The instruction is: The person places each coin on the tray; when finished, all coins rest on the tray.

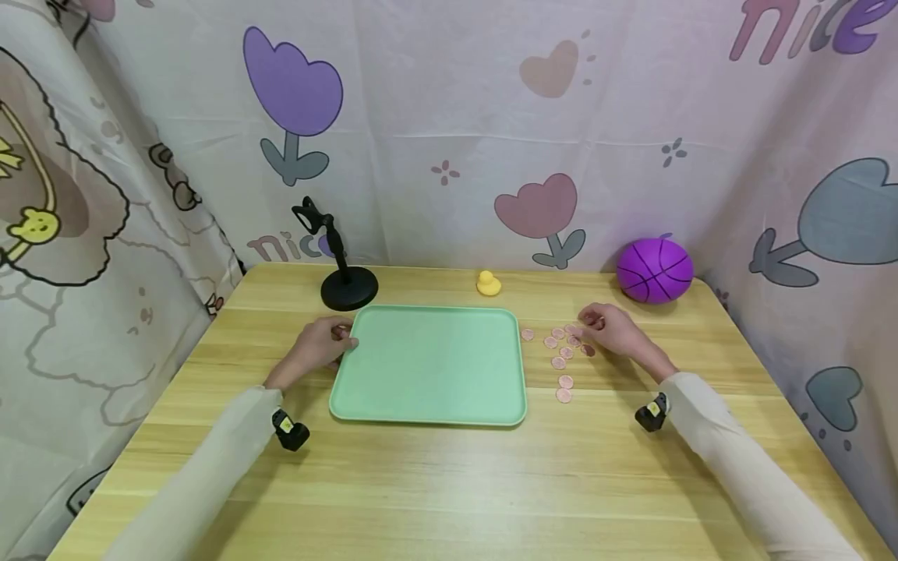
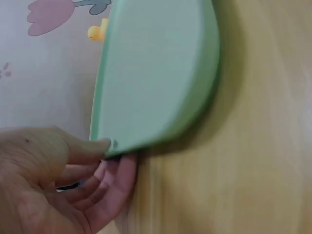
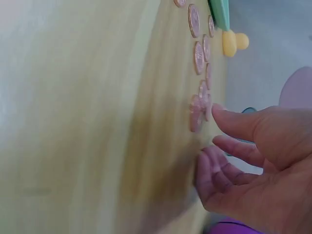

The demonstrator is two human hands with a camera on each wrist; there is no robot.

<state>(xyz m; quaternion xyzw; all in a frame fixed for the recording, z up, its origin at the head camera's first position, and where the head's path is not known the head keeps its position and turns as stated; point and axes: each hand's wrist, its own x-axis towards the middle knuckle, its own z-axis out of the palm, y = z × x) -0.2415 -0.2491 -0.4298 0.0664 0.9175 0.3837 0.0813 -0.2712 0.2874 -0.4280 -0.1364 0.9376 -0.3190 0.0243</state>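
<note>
While the green tray (image 1: pixel 429 365) sits flat in the middle of the wooden table (image 1: pixel 449 483), the person's left hand (image 1: pixel 319 349) is right up against its near-left edge, thumb on the rim and the other fingers (image 2: pixel 117 180) loosely curled just under the corner, so it's pinching the tray edge. The right hand (image 1: pixel 617 333) is off to the tray's right, relaxed and holding nothing, fingertips (image 3: pixel 217 111) touching down at the far end of the scattered pink coins (image 1: pixel 563 354). The coins lie between the tray and that hand. A yellow duck (image 1: pixel 488 284), purple ball (image 1: pixel 655 269) and black stand (image 1: pixel 344 273) sit further back.
</note>
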